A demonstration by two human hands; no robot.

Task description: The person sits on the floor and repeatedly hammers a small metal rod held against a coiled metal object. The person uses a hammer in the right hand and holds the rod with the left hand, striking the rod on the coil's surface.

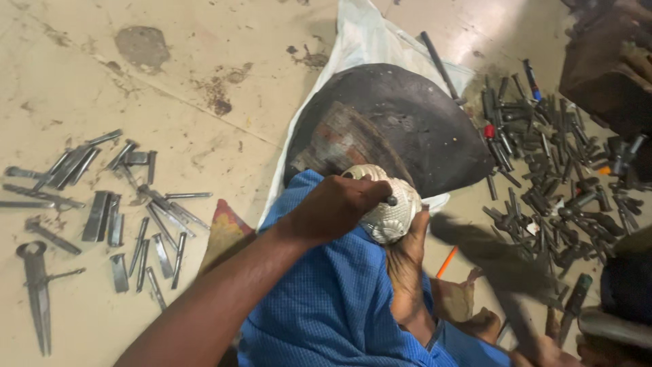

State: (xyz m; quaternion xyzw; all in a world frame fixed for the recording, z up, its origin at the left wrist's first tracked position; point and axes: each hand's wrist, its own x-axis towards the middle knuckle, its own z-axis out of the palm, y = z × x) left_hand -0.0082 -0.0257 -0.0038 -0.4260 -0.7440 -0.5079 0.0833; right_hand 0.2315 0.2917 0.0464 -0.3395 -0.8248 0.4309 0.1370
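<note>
The left arm reaches in from the lower left, bare — its left hand (336, 207) curled into a tight fist, knuckles up. The right hand (543, 350) sits low at the bottom edge, blurred — grip unclear. A bare foot (407, 272) is raised between them.

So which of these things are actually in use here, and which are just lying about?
In use:
- left hand gripping a small punch
- carved white piece, braced by a foot
- right hand with a blurred hammer

Lying about:
- flat chisels on the floor, left
- dark tool pile, right
- black domed block
</note>
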